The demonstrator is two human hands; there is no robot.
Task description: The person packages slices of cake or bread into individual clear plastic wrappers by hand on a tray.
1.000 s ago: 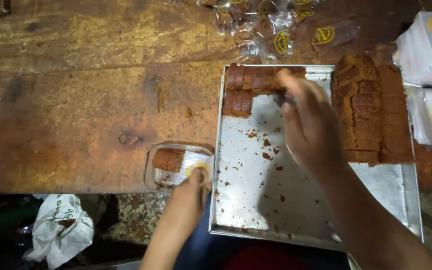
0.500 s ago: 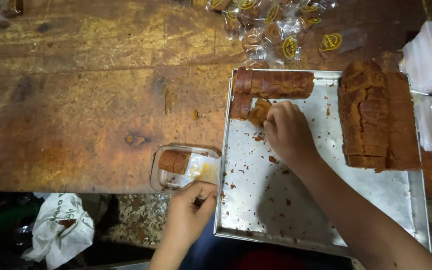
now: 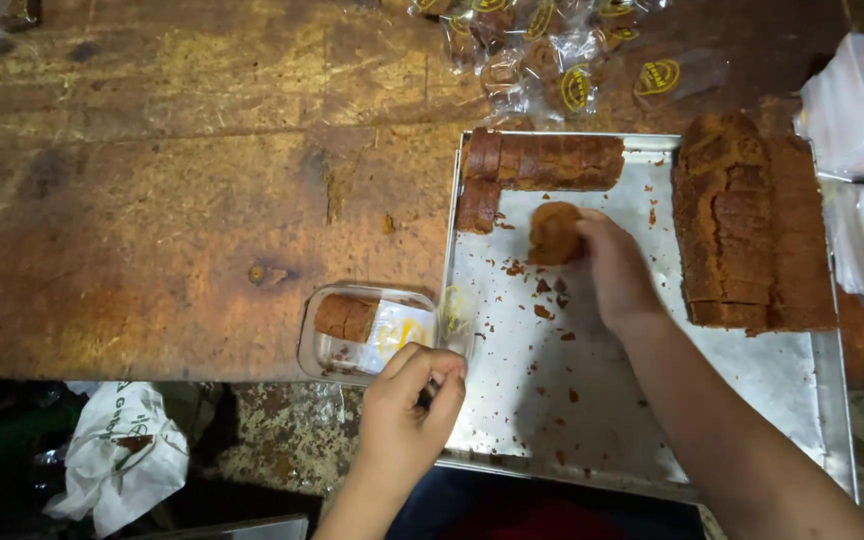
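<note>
step: packing cake | right hand [image 3: 617, 270] grips cake slice [image 3: 555, 233] over tray [image 3: 592, 420] | left hand [image 3: 407, 410] pinches clear box [image 3: 367, 335] open on worktop [image 3: 152, 200]

The metal tray [image 3: 752, 420] is looking dull and crumb-strewn, the wooden table [image 3: 152, 200] worn and rough, the clear plastic container [image 3: 352, 350] glossy, and the brown cake slice [image 3: 555, 232] crumbly and matt.

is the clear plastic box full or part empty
Part empty: the clear plastic box holds one brown cake piece at its left end; the rest is bare.
</note>
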